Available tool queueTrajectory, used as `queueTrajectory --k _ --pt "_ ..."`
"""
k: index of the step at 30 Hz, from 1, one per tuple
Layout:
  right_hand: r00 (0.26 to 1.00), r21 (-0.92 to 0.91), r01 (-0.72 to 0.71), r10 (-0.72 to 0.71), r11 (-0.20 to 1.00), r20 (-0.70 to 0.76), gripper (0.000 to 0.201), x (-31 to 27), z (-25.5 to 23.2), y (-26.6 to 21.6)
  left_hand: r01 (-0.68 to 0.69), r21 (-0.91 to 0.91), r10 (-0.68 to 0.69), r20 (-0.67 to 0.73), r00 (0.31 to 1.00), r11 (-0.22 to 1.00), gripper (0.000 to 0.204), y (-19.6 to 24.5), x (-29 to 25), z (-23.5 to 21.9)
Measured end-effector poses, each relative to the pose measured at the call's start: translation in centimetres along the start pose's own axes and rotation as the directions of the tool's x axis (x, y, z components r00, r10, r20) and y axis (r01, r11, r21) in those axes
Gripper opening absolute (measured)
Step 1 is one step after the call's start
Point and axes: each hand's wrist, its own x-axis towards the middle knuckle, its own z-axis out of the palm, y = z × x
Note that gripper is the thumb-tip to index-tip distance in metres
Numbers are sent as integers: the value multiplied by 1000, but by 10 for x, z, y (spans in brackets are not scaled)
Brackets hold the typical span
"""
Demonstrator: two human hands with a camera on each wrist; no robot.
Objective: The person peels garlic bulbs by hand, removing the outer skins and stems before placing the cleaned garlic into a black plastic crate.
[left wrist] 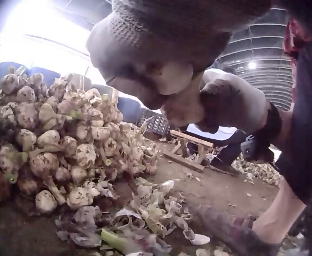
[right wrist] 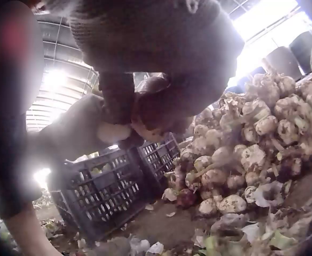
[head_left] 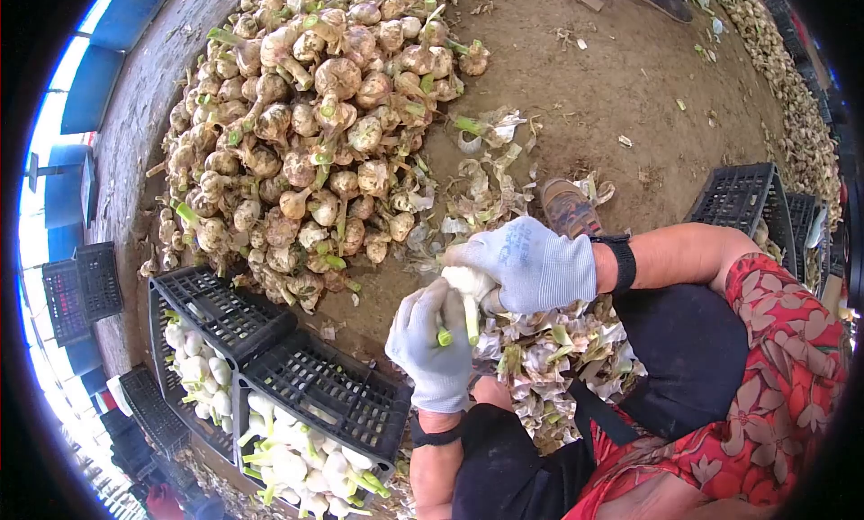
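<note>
Both hands wear pale grey gloves and meet at a white garlic bulb [head_left: 467, 281] whose cut green stem points down. My right hand [head_left: 531, 263] grips the bulb from the right and above, thumb low beside the stem. From below, my left hand [head_left: 428, 347] holds the bulb's left side with curled fingers. A second green cut end [head_left: 444, 338] pokes out at the left fingers; what it belongs to is hidden. In the left wrist view the garlic [left wrist: 183, 108] shows dimly between the gloves. A big pile of unpeeled garlic [head_left: 297, 151] lies ahead to the left.
Black crates [head_left: 324, 394] at the left hold white peeled garlic [head_left: 301, 461]. Loose skins [head_left: 558, 358] lie heaped between the legs, and more skins [head_left: 490, 178] litter the dirt floor beside a shoe [head_left: 571, 208]. Another black crate [head_left: 733, 196] stands at the right.
</note>
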Motion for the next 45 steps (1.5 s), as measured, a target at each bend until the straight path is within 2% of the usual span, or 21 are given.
queueTrajectory --k 2,5,8,9,11,12,14,15,16,19,20,23,24,27,30,33,36,39,41,43,45 --pt "1000 10 5 -5 1000 -24 48 0 3 0 -38 35 39 -21 999 999 9 -2 1 2" --pt "1000 15 -20 20 1000 19 50 0 3 -1 -96 112 100 -25 995 989 12 -4 3 2" --pt "998 197 -49 54 979 -19 37 3 5 0 44 -40 -48 -105 993 998 5 -3 2 4" --pt "998 259 -59 59 964 8 41 4 6 2 185 -160 -202 -97 974 970 5 -5 -1 5" --pt "996 379 -80 61 922 62 51 6 6 8 439 -383 -486 -30 874 813 5 -14 -8 8" --pt "995 439 -92 67 894 73 54 8 8 11 501 -499 -569 19 822 707 5 -12 -7 7" --pt "992 551 -119 78 826 97 59 9 10 16 497 -578 -602 13 799 647 4 -18 -10 7" --pt "992 549 -121 84 827 92 59 9 9 17 492 -616 -617 12 787 615 4 -19 -11 7" --pt "992 548 -123 91 827 87 59 9 8 17 459 -625 -600 -19 800 632 5 -16 -10 7" --pt "991 504 -133 112 853 72 59 7 6 17 505 -529 -531 117 839 682 10 -10 -14 -2" --pt "991 483 -137 119 865 67 59 6 5 16 364 -395 -377 47 925 843 14 -12 -13 0" --pt "998 355 -45 57 934 -24 53 5 4 13 154 -121 -152 27 988 981 15 1 -2 -7" --pt "999 316 -35 46 948 -28 51 5 2 11 209 -89 -206 38 978 974 15 5 0 -8" --pt "999 231 -4 16 973 -48 44 6 -2 5 79 50 -83 71 994 996 14 3 2 -9" --pt "998 193 9 3 981 -62 40 6 -1 4 44 131 -55 83 995 990 11 6 5 -9" --pt "999 141 -2 9 990 -46 40 6 1 3 -26 157 16 67 998 987 9 2 4 -7" --pt "999 150 0 8 989 -53 41 5 3 4 -24 132 23 10 1000 991 17 -5 0 -2" --pt "998 226 -2 16 974 -59 48 7 6 7 106 0 -105 -106 989 994 4 -6 -2 4" --pt "998 298 -23 38 954 -45 53 7 10 14 316 -241 -340 -66 938 918 5 -6 -6 5" --pt "995 493 -96 90 864 35 57 8 10 14 469 -466 -527 8 850 750 3 -8 -8 5" --pt "986 652 -165 125 740 109 59 9 10 15 548 -658 -658 105 745 516 5 -10 -8 5"
